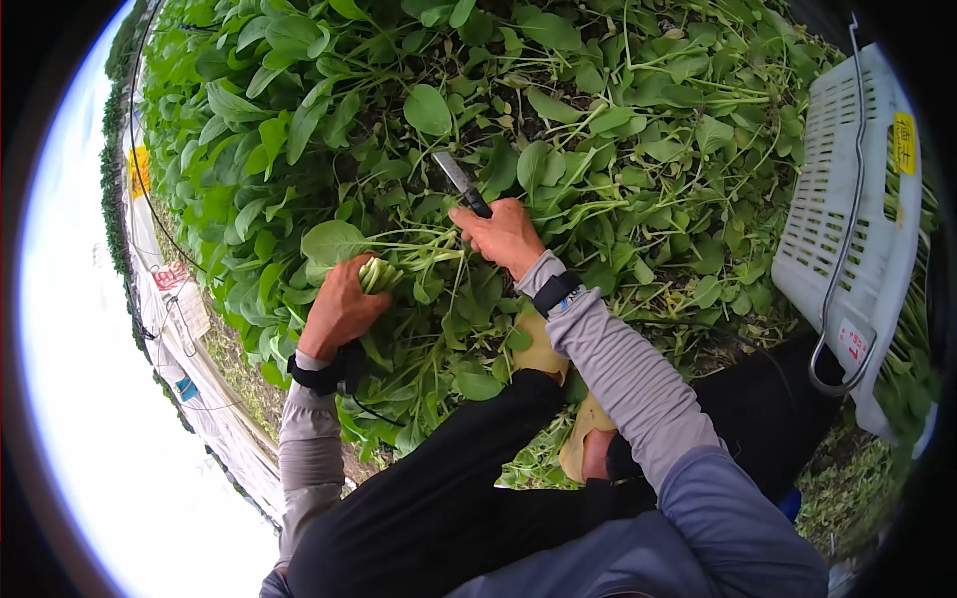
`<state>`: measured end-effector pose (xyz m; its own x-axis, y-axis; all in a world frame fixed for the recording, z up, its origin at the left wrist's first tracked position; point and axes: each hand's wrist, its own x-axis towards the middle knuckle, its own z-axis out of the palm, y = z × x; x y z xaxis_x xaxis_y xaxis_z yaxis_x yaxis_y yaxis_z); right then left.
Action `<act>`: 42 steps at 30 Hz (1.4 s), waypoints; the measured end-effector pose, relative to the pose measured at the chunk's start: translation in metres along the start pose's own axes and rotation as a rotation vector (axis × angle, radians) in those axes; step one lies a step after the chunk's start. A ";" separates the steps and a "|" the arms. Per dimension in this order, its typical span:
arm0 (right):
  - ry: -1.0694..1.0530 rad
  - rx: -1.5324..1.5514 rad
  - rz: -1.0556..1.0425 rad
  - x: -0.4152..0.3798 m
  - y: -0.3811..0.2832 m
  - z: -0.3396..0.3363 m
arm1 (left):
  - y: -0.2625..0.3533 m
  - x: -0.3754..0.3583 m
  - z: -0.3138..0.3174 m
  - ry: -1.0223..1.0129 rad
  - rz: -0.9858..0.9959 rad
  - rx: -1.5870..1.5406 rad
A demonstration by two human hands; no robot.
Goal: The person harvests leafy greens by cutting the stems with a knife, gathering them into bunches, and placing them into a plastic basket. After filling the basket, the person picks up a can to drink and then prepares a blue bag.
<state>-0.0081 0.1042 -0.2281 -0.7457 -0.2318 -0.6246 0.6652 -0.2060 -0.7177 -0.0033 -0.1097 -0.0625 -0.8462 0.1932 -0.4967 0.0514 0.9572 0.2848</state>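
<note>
My left hand (344, 307) is closed around a bunch of leafy greens (380, 276), whose pale cut stem ends show beside the thumb. In my right hand (506, 235) is a knife (462, 182) with a dark handle and a short, squared metal blade pointing up and left. Some loose stems (424, 249) with leaves stretch between the two hands. A broad round leaf (333, 242) lies just above the left hand.
Dense standing greens (234, 130) grow at the upper left. Cut leaves and stems (688, 149) litter the soil at the right. A white plastic crate (837, 189) with a metal hook (855, 199) holds greens. My feet (541, 344) are just below my hands.
</note>
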 end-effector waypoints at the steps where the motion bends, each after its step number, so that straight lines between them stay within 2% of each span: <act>1: 0.003 0.000 -0.002 0.002 0.005 -0.001 | 0.006 -0.002 -0.001 0.007 0.003 0.005; 3: 0.096 -0.279 -0.364 0.004 0.011 0.001 | 0.011 -0.001 -0.005 0.019 0.005 0.013; 5: 0.033 -0.180 -0.385 0.008 0.014 -0.002 | 0.009 0.002 -0.007 -0.117 -0.093 -0.056; 7: -0.162 -0.206 -0.356 0.005 0.011 -0.007 | 0.012 -0.001 -0.007 -0.078 -0.078 -0.026; 8: -0.164 -0.204 -0.353 0.003 0.011 -0.007 | 0.013 -0.002 -0.006 -0.035 -0.056 0.003; 11: -0.150 -0.204 -0.453 0.001 0.013 -0.004 | -0.001 -0.002 -0.006 -0.105 -0.129 0.005; 13: 0.098 -0.137 -0.677 0.002 0.019 0.004 | -0.001 -0.002 -0.007 -0.107 -0.140 0.025; 14: 0.204 -0.086 -0.677 0.003 0.021 0.009 | 0.000 -0.001 -0.008 -0.108 -0.146 0.043; 15: 0.203 -0.083 -0.671 0.000 0.021 0.009 | 0.003 -0.002 -0.008 -0.113 -0.150 0.044; 17: 0.368 0.606 -0.312 -0.001 0.016 0.006 | 0.011 0.001 -0.011 -0.057 -0.163 -0.012; 18: 0.373 0.766 -0.327 -0.008 0.004 -0.001 | 0.006 0.000 -0.008 -0.058 -0.164 -0.011; 20: 0.371 0.942 -0.373 -0.021 -0.010 -0.020 | -0.010 -0.004 0.001 0.134 -0.090 0.080; 21: 0.378 1.009 -0.402 -0.026 -0.017 -0.026 | -0.013 -0.004 0.001 0.133 -0.093 0.080; 22: 0.281 0.987 -0.431 -0.033 -0.020 -0.028 | -0.014 -0.005 0.001 0.150 -0.044 0.072; 23: 0.280 0.987 -0.436 -0.035 -0.018 -0.027 | -0.015 -0.001 0.000 0.173 0.012 0.065; 24: 0.062 0.793 -0.351 -0.037 -0.016 -0.024 | -0.013 0.002 -0.003 0.179 0.018 0.065; 25: -0.147 0.593 -0.255 -0.038 -0.010 -0.020 | -0.010 0.003 -0.007 0.080 -0.036 -0.096; 26: -0.168 0.405 -0.310 -0.033 0.000 -0.009 | -0.008 0.004 -0.009 -0.019 -0.090 -0.255; 27: -0.217 0.199 -0.237 -0.027 0.002 -0.004 | -0.007 0.004 -0.011 -0.018 -0.087 -0.255; 30: -0.301 0.227 -0.171 -0.014 0.011 0.006 | -0.010 0.002 -0.013 -0.012 -0.057 -0.202; 32: -0.473 0.386 -0.135 -0.007 0.017 0.011 | -0.015 -0.001 -0.012 -0.047 -0.136 -0.231; 33: -0.475 0.387 -0.131 -0.003 0.020 0.012 | -0.021 -0.003 -0.011 -0.048 -0.141 -0.231; 35: -0.612 0.460 -0.148 0.005 0.024 0.013 | -0.033 -0.006 -0.008 -0.029 -0.164 -0.133; 38: -0.545 0.453 -0.159 0.003 0.019 0.017 | -0.010 -0.003 -0.022 -0.141 -0.228 -0.169; 40: -0.539 0.431 -0.153 0.000 0.017 0.017 | -0.021 -0.003 -0.018 -0.160 -0.223 -0.138; 42: -0.383 0.399 -0.224 -0.006 0.015 0.017 | -0.021 -0.003 -0.017 -0.177 -0.216 -0.108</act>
<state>0.0070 0.0858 -0.2301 -0.8522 -0.4525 -0.2627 0.5113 -0.6134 -0.6019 -0.0106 -0.1338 -0.0533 -0.7254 0.0314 -0.6876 -0.1841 0.9537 0.2378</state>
